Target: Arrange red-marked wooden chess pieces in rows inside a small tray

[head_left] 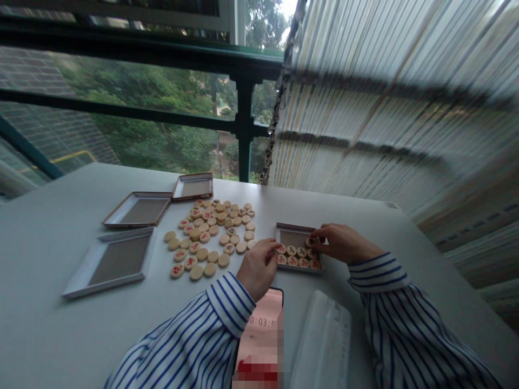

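Observation:
A small shallow box (292, 229) lies on the white table (52, 237), partly filled with round wooden chess pieces (297, 257) bearing red marks. My right hand (340, 243) reaches over the box's right side, its fingertips pinched on one piece (309, 242) at the upper row. My left hand (259, 265) rests curled at the box's left edge, fingertips touching the box. A loose heap of round wooden pieces (211, 235) lies on the table to the left of the box. Both arms wear blue-striped white sleeves.
Three empty box trays or lids (117, 262) (140, 208) (193, 186) lie left and behind the heap. A phone (263, 324) showing a timer lies near the front edge, with a white plastic object (324, 340) beside it. Blinds hang at right; a window railing stands behind.

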`<state>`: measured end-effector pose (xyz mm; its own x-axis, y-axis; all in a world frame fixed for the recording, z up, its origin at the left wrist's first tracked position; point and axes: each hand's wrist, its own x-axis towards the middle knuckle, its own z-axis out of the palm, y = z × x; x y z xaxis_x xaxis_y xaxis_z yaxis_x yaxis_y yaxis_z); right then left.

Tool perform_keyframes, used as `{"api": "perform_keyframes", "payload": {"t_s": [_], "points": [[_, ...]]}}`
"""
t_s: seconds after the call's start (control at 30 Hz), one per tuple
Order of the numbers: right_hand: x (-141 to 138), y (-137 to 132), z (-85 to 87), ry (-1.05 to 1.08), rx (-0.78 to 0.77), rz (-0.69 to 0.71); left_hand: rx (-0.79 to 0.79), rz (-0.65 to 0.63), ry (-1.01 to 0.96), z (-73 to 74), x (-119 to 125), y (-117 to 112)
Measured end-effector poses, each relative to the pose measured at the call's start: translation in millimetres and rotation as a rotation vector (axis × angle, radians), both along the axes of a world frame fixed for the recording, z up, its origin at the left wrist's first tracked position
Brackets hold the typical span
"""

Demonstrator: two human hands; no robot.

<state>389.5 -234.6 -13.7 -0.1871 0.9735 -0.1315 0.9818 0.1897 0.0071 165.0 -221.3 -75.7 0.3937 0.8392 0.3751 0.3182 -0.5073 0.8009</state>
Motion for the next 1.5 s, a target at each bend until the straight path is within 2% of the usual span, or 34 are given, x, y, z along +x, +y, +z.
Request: {"api": "perform_keyframes", "payload": {"t_s": [0.4, 1.2, 1.5], "points": [[-2.4, -1.4, 2.1, -0.014, 0.044, 0.019, -0.002, 0.000, 0.010, -1.7, -0.6, 0.5], [-4.6, -1.4, -0.1, -0.032, 0.016, 0.057, -0.021, -0.004, 0.034, 3.2, -0.8, -0.7], [-5.9, -0.8, 2.0, -0.044, -0.009, 0.039, -0.021, -0.012, 0.016, 0.9, -0.8, -0.4]]}}
